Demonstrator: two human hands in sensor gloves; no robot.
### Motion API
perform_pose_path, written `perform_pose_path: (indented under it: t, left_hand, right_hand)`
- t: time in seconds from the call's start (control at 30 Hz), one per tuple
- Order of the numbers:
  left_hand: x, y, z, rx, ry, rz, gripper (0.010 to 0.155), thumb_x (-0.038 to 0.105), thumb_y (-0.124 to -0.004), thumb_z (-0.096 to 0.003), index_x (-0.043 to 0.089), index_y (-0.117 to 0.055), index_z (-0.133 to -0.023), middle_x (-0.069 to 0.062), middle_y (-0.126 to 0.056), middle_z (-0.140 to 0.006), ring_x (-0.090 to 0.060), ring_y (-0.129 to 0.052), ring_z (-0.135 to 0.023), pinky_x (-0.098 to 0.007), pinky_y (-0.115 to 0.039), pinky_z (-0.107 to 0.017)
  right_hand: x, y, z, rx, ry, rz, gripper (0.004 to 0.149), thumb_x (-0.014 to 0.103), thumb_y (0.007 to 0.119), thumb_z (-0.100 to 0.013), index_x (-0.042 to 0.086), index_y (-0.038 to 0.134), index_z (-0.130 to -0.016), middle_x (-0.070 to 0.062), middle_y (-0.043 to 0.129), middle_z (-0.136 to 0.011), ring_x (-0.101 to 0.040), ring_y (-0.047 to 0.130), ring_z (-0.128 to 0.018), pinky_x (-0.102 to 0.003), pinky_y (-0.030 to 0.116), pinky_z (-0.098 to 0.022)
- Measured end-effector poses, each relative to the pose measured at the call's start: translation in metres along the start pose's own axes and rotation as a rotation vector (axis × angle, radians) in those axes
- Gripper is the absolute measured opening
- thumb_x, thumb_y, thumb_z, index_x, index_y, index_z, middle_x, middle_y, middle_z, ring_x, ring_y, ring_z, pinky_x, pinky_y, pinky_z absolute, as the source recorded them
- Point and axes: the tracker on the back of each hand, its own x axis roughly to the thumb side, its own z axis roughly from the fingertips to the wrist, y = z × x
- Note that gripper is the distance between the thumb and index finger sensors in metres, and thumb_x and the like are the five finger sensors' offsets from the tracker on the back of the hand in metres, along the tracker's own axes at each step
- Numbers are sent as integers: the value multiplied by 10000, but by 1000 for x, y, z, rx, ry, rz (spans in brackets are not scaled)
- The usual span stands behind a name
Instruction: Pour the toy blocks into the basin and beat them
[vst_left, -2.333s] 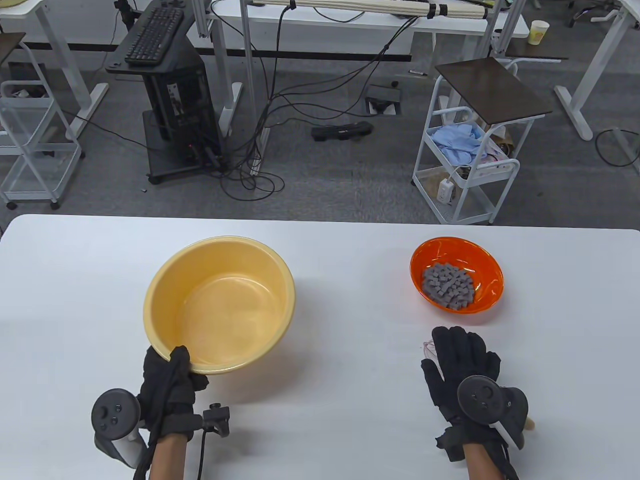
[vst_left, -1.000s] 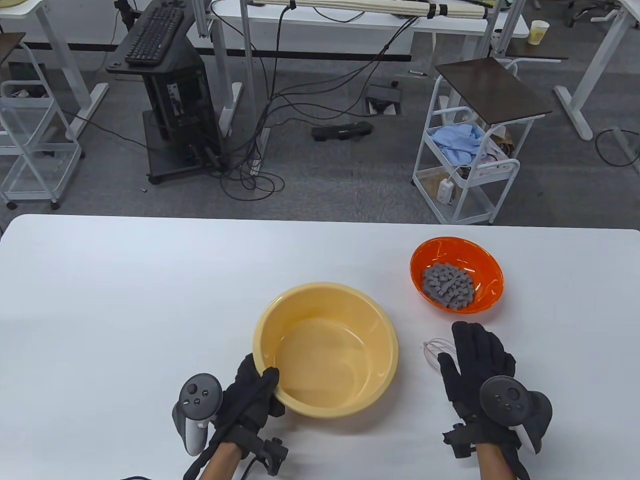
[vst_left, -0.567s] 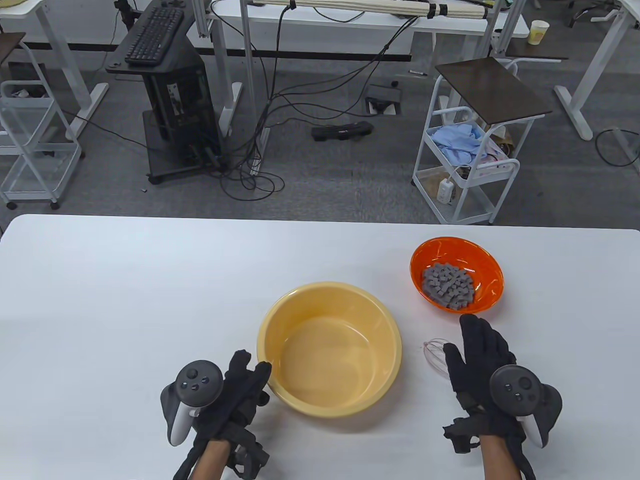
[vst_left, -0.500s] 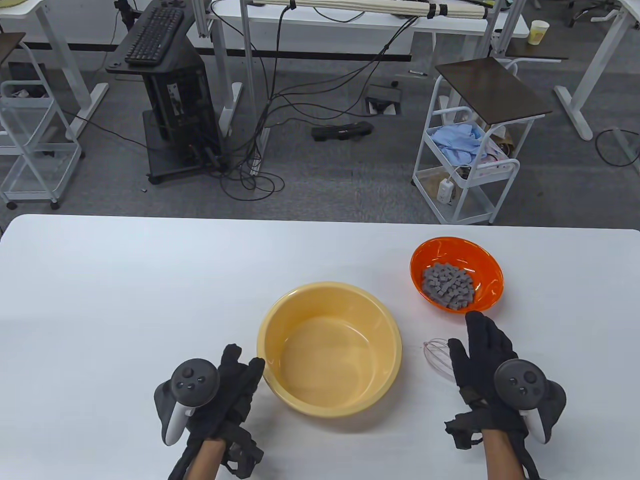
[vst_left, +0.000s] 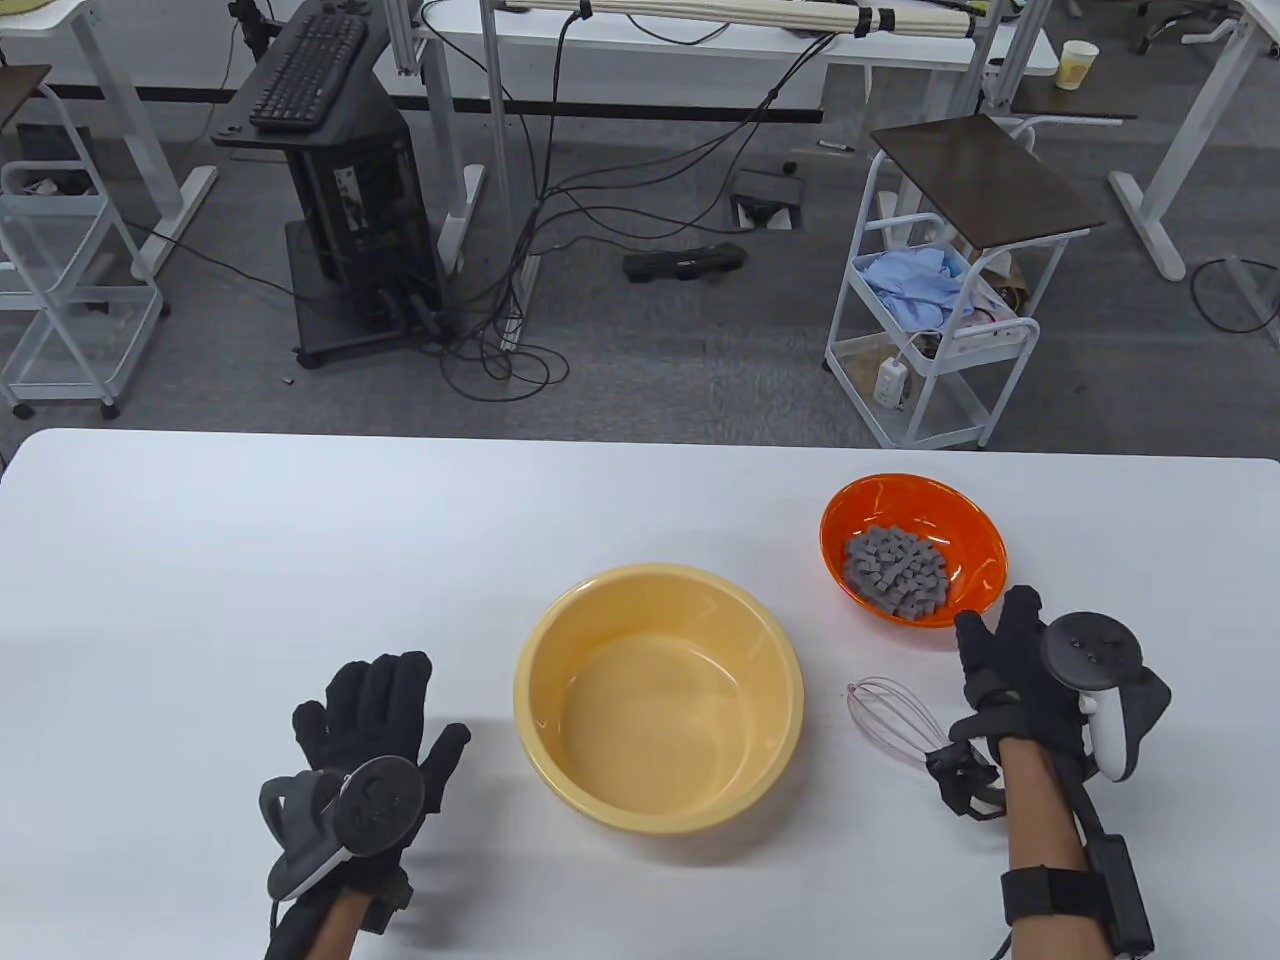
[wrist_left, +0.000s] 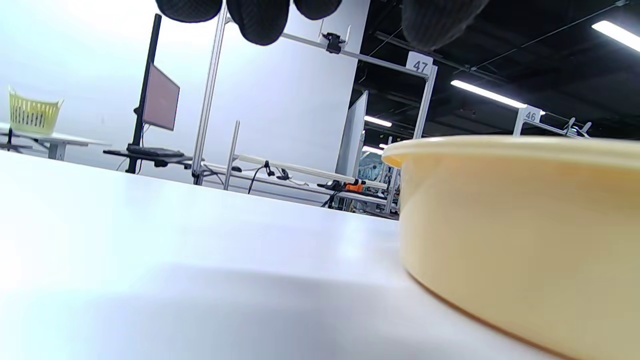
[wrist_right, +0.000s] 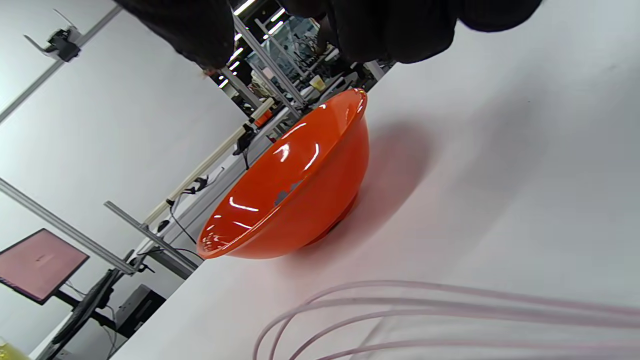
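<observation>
I see the yellow basin mid-table with nothing in it. My left hand lies flat to its left, fingers spread wide, holding nothing. To the basin's right lies the whisk; beyond that, the orange bowl holds the grey toy blocks. My right hand sits by that bowl's near rim, fingers straight, empty.

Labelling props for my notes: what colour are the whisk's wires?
Pale pink: the whisk shows best in the table view, beside the orange bowl.
</observation>
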Motion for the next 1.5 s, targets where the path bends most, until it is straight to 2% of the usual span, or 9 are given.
perform_pose_path:
  t: [0.17, 0.33, 0.57, 0.67, 0.77, 0.83, 0.97, 1.17, 1.5]
  left_hand:
    - [-2, -11, 8, 26, -11, -63, 716, 488, -572, -686, 58, -329, -1204, -317, -427, -1230, -643, -414, -1117, -901, -326, -644]
    - [-1, -13, 8, 39, -12, -50, 705, 482, -574, -684, 59, -348, -1200, -308, -449, -1224, -636, -429, -1116, -898, -327, -645]
    - [5, -17, 9, 46, -32, -92, 706, 482, -578, -681, 54, -357, -1196, -303, -463, -1220, -628, -447, -1114, -898, -329, -642]
    - [6, -18, 8, 49, -31, -97, 706, 484, -576, -682, 54, -355, -1196, -300, -464, -1220, -626, -445, -1116, -897, -329, -642]
    - [7, -19, 7, 46, -34, -99, 708, 484, -577, -680, 53, -354, -1196, -298, -460, -1222, -626, -442, -1116, -897, -326, -643]
    - [8, -22, 7, 30, -37, -108, 706, 485, -576, -681, 55, -354, -1196, -297, -465, -1221, -626, -444, -1116, -897, -327, -643]
    - [8, -26, 7, 19, -40, -120, 707, 483, -578, -680, 53, -355, -1196, -296, -462, -1221, -625, -445, -1117, -897, -327, -642]
    - [7, -26, 6, 17, -28, -131, 707, 483, -578, -679, 55, -353, -1195, -296, -456, -1222, -622, -447, -1117, -896, -328, -642]
    - [7, -22, 9, 33, -19, -159, 701, 478, -590, -676, 60, -366, -1192, -292, -480, -1217, -616, -472, -1113, -897, -338, -638]
  right_hand:
    - [-2, 0, -28, 43, 126, -44, 730, 422, 655, -708, 42, 212, -1145, -336, 445, -1148, -603, 513, -934, -672, 501, -698]
    - [-10, 11, -53, 106, 269, -93, 765, 422, 659, -715, 17, 162, -1132, -364, 468, -1118, -603, 559, -888, -632, 555, -666]
    - [-15, 30, -73, 133, 331, -125, 776, 419, 671, -714, -12, 171, -1122, -374, 582, -1038, -548, 718, -758, -562, 664, -578]
    - [-15, 34, -78, 135, 352, -152, 775, 401, 684, -711, -36, 184, -1111, -361, 665, -968, -494, 801, -662, -508, 724, -507]
    - [-17, 37, -84, 115, 372, -172, 748, 355, 704, -702, -90, 238, -1081, -303, 804, -848, -408, 911, -505, -429, 802, -379]
    - [-20, 38, -87, 119, 395, -200, 698, 282, 712, -695, -114, 267, -1059, -279, 864, -758, -345, 960, -399, -378, 836, -293]
    - [-24, 42, -88, 105, 403, -301, 582, 208, 712, -681, -105, 356, -1018, -304, 874, -675, -311, 974, -313, -338, 854, -225]
    - [-20, 42, -79, 41, 355, -360, 556, 179, 691, -661, -130, 347, -969, -317, 873, -590, -262, 963, -210, -280, 856, -140]
    - [24, 8, -44, 8, 177, -442, 554, 182, 685, -658, -124, 338, -962, -316, 872, -572, -257, 961, -192, -277, 855, -121]
